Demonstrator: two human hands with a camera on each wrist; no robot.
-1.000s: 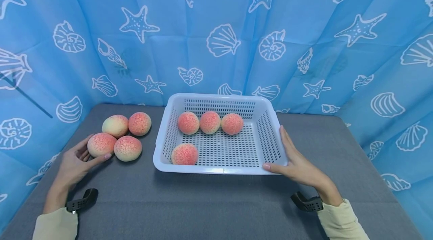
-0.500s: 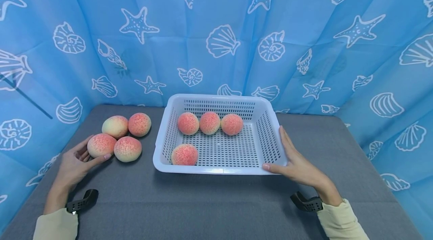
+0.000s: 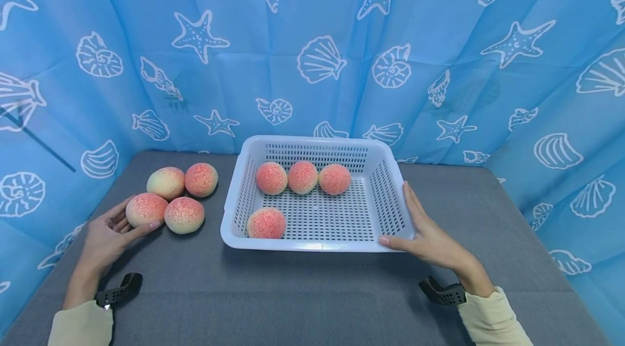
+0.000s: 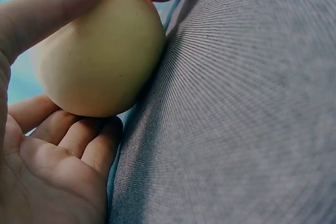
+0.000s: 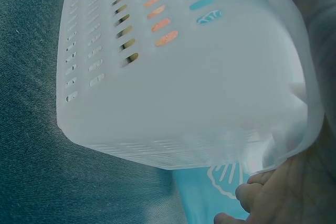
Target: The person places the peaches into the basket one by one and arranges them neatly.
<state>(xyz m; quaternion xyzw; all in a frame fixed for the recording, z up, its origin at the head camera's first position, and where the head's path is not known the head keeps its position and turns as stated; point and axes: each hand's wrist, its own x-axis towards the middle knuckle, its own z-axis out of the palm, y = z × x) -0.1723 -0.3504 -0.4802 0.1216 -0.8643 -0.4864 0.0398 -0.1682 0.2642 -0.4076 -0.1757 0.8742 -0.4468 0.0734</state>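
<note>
My left hand [image 3: 108, 236] grips a pink and cream peach [image 3: 146, 209], thumb on its near side and fingers curled at its left. In the left wrist view the peach's pale underside [image 4: 102, 56] rests by the cloth, between thumb and fingers. Three more peaches lie beside it: one touching on the right [image 3: 184, 215], two behind. My right hand [image 3: 434, 240] holds the right front corner of a white plastic basket [image 3: 312, 245], thumb over the rim. Inside the basket, three peaches [image 3: 303, 177] stand in a row at the back, and another [image 3: 266, 223] sits at front left.
A grey cloth [image 3: 312, 302] covers the table. Behind and at the sides hangs a blue curtain [image 3: 273, 80] with white shells and starfish. Each wrist wears a black band, the left band [image 3: 119, 289] and the right band [image 3: 443, 290].
</note>
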